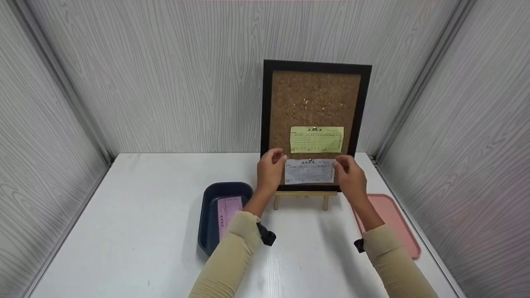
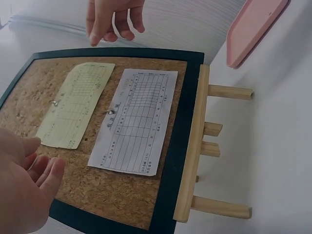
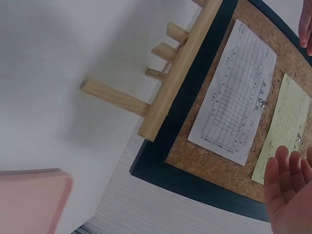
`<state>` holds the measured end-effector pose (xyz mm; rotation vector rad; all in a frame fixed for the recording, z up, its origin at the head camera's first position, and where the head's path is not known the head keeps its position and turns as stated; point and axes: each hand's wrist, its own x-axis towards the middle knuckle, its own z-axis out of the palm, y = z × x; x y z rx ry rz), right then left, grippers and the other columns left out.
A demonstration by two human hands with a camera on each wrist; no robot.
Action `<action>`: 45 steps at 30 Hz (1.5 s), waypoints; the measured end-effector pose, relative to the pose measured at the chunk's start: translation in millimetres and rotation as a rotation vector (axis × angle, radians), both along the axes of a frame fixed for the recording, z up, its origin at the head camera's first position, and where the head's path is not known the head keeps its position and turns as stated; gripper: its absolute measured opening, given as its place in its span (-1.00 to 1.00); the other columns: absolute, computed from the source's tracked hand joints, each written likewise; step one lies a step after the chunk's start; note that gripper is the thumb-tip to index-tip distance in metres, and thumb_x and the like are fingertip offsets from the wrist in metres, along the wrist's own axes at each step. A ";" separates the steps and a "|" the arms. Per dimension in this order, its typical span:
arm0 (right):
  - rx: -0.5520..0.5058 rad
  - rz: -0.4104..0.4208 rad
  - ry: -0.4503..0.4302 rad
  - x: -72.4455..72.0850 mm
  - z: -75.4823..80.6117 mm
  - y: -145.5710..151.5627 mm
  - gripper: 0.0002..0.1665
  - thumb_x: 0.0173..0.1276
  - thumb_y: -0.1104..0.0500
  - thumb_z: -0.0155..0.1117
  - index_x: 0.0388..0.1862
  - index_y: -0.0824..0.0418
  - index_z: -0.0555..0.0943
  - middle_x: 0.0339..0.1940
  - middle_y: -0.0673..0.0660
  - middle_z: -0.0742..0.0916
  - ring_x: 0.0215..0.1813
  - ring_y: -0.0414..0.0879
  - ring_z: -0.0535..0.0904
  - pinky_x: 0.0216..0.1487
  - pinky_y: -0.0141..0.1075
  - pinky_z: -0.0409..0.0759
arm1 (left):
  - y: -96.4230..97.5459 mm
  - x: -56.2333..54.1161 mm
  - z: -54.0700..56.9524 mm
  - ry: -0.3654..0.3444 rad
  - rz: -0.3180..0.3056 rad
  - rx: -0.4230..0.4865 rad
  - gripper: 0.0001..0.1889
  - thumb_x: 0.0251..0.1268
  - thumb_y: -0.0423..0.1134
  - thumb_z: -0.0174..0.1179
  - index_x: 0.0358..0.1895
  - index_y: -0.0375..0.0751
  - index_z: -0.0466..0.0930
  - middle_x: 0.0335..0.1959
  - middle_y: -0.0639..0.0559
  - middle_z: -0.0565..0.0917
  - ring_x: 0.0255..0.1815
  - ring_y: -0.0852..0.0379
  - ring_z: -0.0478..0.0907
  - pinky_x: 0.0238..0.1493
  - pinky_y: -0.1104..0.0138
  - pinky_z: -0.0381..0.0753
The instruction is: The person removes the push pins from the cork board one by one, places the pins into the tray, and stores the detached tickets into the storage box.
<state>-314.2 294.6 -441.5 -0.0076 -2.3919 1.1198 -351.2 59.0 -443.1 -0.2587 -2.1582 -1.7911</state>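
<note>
A black-framed cork board stands on a small wooden easel. Pinned low on it is a white printed form, with a metal pin at its top edge. Just above hangs a yellow-green form, likewise pinned. My left hand is near the white form's left side, fingers loosely bent and holding nothing. On the opposite side, my right hand hovers by the form's right edge; its fingers are relaxed and apart from the paper in the right wrist view.
Left of the easel, a dark blue tray contains a pink-purple form, partly hidden by my left arm. A pink tray lies at the right, partly behind my right forearm. Grey wood-grain panels enclose the white table.
</note>
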 end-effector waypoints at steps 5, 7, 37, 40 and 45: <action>0.046 0.002 0.042 -17.3 14.5 -12.9 -0.65 0.55 -0.01 0.18 0.13 0.17 0.59 -0.21 0.13 0.73 -0.28 -0.02 0.60 -0.27 -0.17 0.46 | 8.1 -11.8 10.9 -0.019 0.025 -0.029 -0.72 0.47 -0.24 0.20 0.14 -0.24 0.62 -0.02 -0.06 0.67 0.03 0.06 0.65 0.04 0.22 0.65; 0.064 0.003 0.058 -24.0 19.3 -16.6 -0.66 0.55 0.02 0.18 0.14 0.17 0.60 -0.21 0.15 0.74 -0.28 -0.02 0.61 -0.29 -0.17 0.46 | 11.8 -15.5 14.5 -0.024 0.029 -0.038 -0.73 0.47 -0.25 0.20 0.14 -0.23 0.62 -0.03 -0.04 0.67 0.02 0.07 0.65 0.03 0.23 0.65; 0.164 -0.086 0.039 -83.6 41.9 -48.9 -0.64 0.54 -0.09 0.17 0.17 0.04 0.58 -0.04 0.04 0.76 -0.09 -0.05 0.68 -0.10 -0.02 0.58 | 37.9 -38.5 24.9 -0.106 0.060 0.029 -0.72 0.49 -0.28 0.15 0.17 -0.24 0.61 -0.02 -0.07 0.67 0.01 0.05 0.64 0.00 0.24 0.66; 0.154 -0.109 0.032 -85.4 40.8 -49.8 -0.65 0.55 -0.10 0.15 0.15 0.03 0.58 -0.01 0.04 0.76 -0.05 -0.05 0.67 -0.02 0.00 0.56 | 38.9 -40.2 23.3 -0.095 0.070 0.028 -0.75 0.48 -0.30 0.15 0.13 -0.24 0.63 -0.05 -0.06 0.67 -0.02 0.07 0.63 -0.02 0.26 0.65; 0.148 -0.133 0.071 -87.5 38.8 -55.0 -0.68 0.55 -0.05 0.16 0.11 0.09 0.58 -0.03 0.08 0.76 -0.07 -0.01 0.68 -0.02 0.03 0.56 | 40.3 -42.4 21.3 -0.086 0.104 0.026 -0.77 0.45 -0.30 0.19 0.08 -0.23 0.65 -0.11 -0.05 0.71 -0.10 0.08 0.65 -0.10 0.28 0.65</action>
